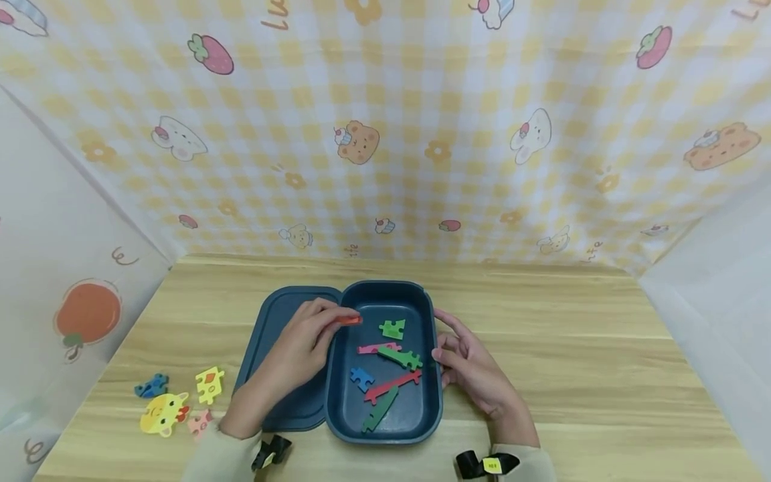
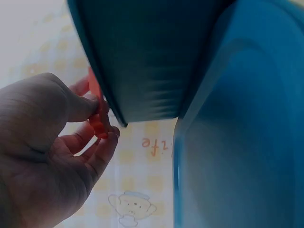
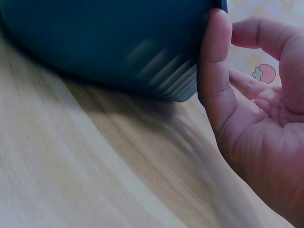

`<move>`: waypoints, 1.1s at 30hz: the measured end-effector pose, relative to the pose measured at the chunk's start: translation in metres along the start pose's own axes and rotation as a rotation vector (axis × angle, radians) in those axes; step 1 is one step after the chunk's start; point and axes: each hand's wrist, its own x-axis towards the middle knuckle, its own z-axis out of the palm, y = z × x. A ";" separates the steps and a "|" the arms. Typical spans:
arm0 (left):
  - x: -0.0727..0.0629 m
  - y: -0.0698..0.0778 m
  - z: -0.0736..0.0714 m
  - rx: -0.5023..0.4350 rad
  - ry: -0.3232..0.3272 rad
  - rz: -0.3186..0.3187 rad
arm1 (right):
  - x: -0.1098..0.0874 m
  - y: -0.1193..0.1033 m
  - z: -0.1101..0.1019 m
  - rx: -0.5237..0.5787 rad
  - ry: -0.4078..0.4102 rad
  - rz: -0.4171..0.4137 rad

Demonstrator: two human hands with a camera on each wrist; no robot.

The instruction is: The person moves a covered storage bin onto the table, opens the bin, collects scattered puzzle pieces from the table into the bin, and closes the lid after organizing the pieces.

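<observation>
A dark blue box [image 1: 385,434] holds several foam puzzle pieces, among them a light green piece [image 1: 393,329], a pink piece [image 1: 369,349], a blue piece [image 1: 362,379], a red piece [image 1: 385,388] and a dark green piece [image 1: 379,410]. Over its left rim, my left hand [image 1: 301,345] pinches an orange-red puzzle piece [image 2: 98,107] between thumb and fingers. The left wrist view has that piece beside the box's outer wall. My right hand [image 1: 472,365] rests at the right side of the box, its thumb [image 3: 216,61] against the wall near the rim.
Left of the box lies its dark blue lid [image 1: 295,415], partly under my left forearm. Farther left are a yellow animal-head piece [image 1: 162,414], a dark blue piece [image 1: 152,385], a yellow piece [image 1: 209,384] and a pink piece [image 1: 199,423]. A patterned curtain [image 1: 409,187] hangs behind the wooden table [image 1: 578,361].
</observation>
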 end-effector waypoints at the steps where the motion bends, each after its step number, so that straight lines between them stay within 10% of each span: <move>1: 0.000 0.000 0.001 -0.003 0.001 0.015 | 0.001 -0.001 0.000 -0.001 0.002 -0.002; 22: -0.003 0.022 0.015 0.058 0.015 0.056 | 0.003 -0.001 0.005 0.021 -0.019 0.019; 33: 0.002 0.023 0.022 0.040 -0.091 0.081 | 0.001 0.000 0.002 0.017 0.008 0.023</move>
